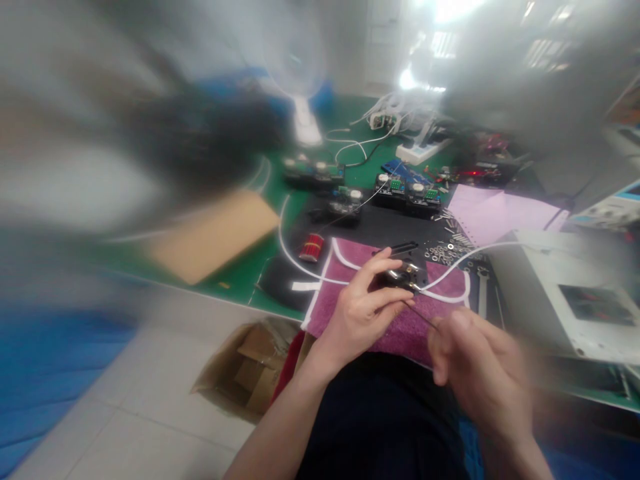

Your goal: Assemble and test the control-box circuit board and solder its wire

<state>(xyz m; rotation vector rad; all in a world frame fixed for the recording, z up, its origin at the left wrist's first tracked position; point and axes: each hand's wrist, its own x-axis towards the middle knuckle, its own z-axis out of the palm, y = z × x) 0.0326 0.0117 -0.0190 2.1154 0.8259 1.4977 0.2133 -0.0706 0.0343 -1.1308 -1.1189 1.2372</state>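
Observation:
A black device with shiny metal parts (411, 272) lies on a purple cloth (327, 310) with white edging. My left hand (357, 313) grips it from the left, thumb and fingers closed against its near side. In my closed right hand (483, 373) is a screwdriver (423, 316); only its thin shaft shows, pointing up and left to the device by my left fingertips. The fist hides the handle, and I cannot tell whether the tip sits in a screw. A white cable (465, 257) crosses at the device's right side.
Loose screws and washers (443, 252) lie beyond the cloth, near a wrench (483, 293). Black modules with green terminals (407, 192) stand behind. A red bundle (312, 247) is at left, pink paper (493, 213) at right beside a white instrument box (545, 287). A cardboard box (215, 237) sits left.

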